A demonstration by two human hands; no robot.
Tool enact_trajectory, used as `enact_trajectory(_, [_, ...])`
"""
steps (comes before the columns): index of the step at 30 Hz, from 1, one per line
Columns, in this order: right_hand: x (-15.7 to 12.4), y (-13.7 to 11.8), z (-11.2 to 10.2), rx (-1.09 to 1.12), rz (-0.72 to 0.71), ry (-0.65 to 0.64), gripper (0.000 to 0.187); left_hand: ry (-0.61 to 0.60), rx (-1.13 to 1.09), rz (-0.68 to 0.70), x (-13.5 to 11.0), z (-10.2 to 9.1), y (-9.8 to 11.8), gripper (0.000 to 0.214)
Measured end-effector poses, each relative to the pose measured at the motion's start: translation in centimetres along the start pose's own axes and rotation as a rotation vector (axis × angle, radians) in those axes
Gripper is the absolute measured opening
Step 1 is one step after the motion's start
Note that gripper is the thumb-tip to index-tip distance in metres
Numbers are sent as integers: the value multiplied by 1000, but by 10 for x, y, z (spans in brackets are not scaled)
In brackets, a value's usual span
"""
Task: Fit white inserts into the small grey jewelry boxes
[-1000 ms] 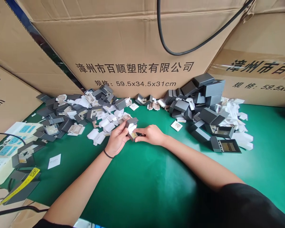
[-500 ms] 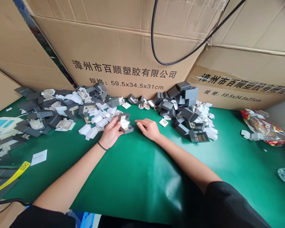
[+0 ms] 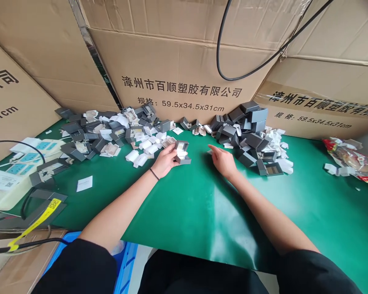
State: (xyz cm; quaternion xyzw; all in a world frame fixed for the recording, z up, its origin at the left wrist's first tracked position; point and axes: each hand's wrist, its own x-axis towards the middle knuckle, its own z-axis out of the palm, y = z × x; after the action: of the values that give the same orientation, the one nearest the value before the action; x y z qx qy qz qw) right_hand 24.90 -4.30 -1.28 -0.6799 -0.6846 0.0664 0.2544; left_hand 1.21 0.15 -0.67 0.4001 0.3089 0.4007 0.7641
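Observation:
My left hand (image 3: 166,160) is closed around a small dark grey jewellery box (image 3: 184,161), which stands with its lid up and shows a pale insert inside. My right hand (image 3: 223,161) is low over the green table, palm down, with the fingers bent together. A white card (image 3: 209,152) peeks out under its fingertips, mostly covered by the hand. Just left of the held box are loose white paper pieces (image 3: 141,159). A pile of grey boxes (image 3: 253,141) stands right of my right hand, with an opened box (image 3: 272,168) at its front.
More opened grey boxes and white inserts (image 3: 110,149) are heaped at left. A white card (image 3: 84,183) and a power strip (image 3: 27,163) lie further left. Cardboard cartons (image 3: 171,53) wall the back, under a hanging black cable (image 3: 222,69). A red snack packet (image 3: 352,159) lies far right.
The view has swung left, bringing the power strip into sight. My right hand has moved right, away from the held box and over the white card. My left hand still holds the box.

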Motion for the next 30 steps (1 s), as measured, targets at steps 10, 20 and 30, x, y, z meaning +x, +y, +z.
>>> enact_trajectory(10, [33,-52,24,1342,292,-19,28,-38,-91,-112,-11,7,4,39])
enact_trajectory(20, [65,-27,16,1371,210,-175,61,-55,-145,-164,0,18,-3,37])
enact_trajectory(30, [103,2,44,1223,224,99,36,-7,-193,-133,61,25,-3,33])
